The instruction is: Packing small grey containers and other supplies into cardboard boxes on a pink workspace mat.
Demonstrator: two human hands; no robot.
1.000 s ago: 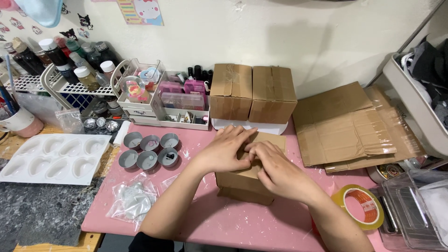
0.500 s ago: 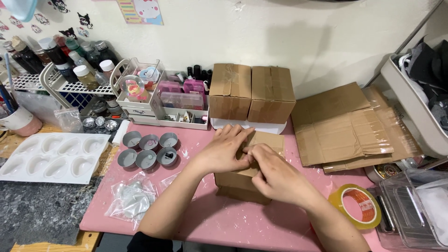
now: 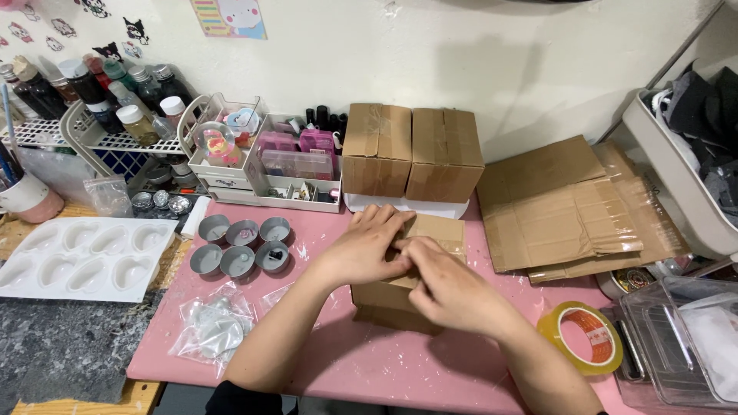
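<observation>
This looked like a small home craft workshop where handmade items were also packed. The landmark was the pink table [image 3: 369, 369], which stood against a white wall with cartoon stickers [image 3: 123, 31]. At the back left of the table there was a wire rack of small bottles [image 3: 100, 100] and a clear organizer with little supplies [image 3: 269, 165]. Left of the table lay a white silicone mould [image 3: 84, 257]. On the table stood round tins [image 3: 242, 246], closed cardboard boxes [image 3: 411, 150], flattened cardboard [image 3: 569, 204] and a tape roll [image 3: 580, 338].
</observation>
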